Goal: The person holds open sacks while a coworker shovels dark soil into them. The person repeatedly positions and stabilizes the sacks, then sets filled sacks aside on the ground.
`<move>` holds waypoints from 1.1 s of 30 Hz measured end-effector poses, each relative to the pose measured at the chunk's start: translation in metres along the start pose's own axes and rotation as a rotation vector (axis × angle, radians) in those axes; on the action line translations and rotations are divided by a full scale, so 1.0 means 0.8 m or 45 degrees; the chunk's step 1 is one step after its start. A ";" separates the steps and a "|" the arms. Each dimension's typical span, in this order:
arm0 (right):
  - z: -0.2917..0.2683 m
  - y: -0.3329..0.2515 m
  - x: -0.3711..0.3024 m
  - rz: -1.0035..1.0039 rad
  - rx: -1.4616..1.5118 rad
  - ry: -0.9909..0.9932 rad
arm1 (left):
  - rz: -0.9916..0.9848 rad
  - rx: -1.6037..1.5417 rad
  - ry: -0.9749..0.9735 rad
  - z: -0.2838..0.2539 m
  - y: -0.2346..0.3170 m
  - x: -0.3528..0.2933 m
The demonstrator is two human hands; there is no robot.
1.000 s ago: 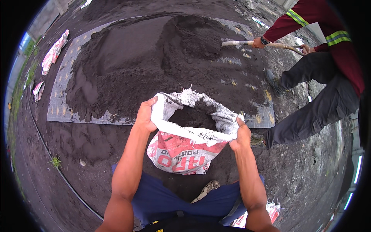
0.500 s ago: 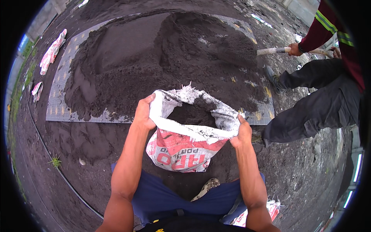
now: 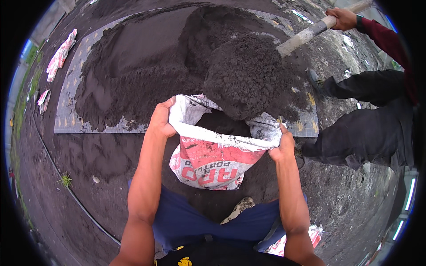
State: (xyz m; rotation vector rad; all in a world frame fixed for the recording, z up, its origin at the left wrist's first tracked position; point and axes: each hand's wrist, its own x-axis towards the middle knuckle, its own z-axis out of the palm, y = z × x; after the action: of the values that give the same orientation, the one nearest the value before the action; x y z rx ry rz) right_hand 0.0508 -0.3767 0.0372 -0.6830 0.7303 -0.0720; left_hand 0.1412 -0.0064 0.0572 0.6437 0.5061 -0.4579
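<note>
My left hand [image 3: 162, 117] grips the left side of a folded-down white rim on a red and white woven sack [image 3: 208, 164]. Across from it, my right hand [image 3: 282, 144] is closed on the rim's right side. Between them the mouth is spread wide, with dark sand inside. A heaped load of dark sand [image 3: 246, 73] hangs over the far edge of the mouth, covering part of that rim. It sits on a shovel whose pale handle [image 3: 306, 36] a co-worker's hand [image 3: 341, 18] holds; the blade is hidden under the sand.
A broad pile of dark sand [image 3: 133, 66] lies on a grey sheet [image 3: 66, 119] beyond the sack. The co-worker's legs [image 3: 359, 137] are at the right. Other sacks [image 3: 61, 55] lie at the far left, and a dark hose [image 3: 84, 217] runs along the left ground.
The co-worker's shovel has come up loaded with sand and moved toward me, over the sack's far rim. My hands keep their hold, spread slightly wider.
</note>
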 end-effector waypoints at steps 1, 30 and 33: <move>0.001 0.000 -0.002 -0.017 -0.001 0.011 | -0.007 0.003 0.002 -0.002 0.003 -0.003; 0.020 0.008 -0.026 -0.022 -0.037 0.033 | -0.005 0.129 -0.051 0.009 -0.010 -0.008; 0.018 0.008 -0.022 -0.020 -0.068 0.043 | 0.027 0.139 -0.051 0.006 -0.011 -0.005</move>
State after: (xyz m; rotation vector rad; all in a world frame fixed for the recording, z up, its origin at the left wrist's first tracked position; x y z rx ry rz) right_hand 0.0457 -0.3586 0.0516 -0.7401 0.7613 -0.0785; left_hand 0.1352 -0.0147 0.0590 0.7429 0.4382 -0.4795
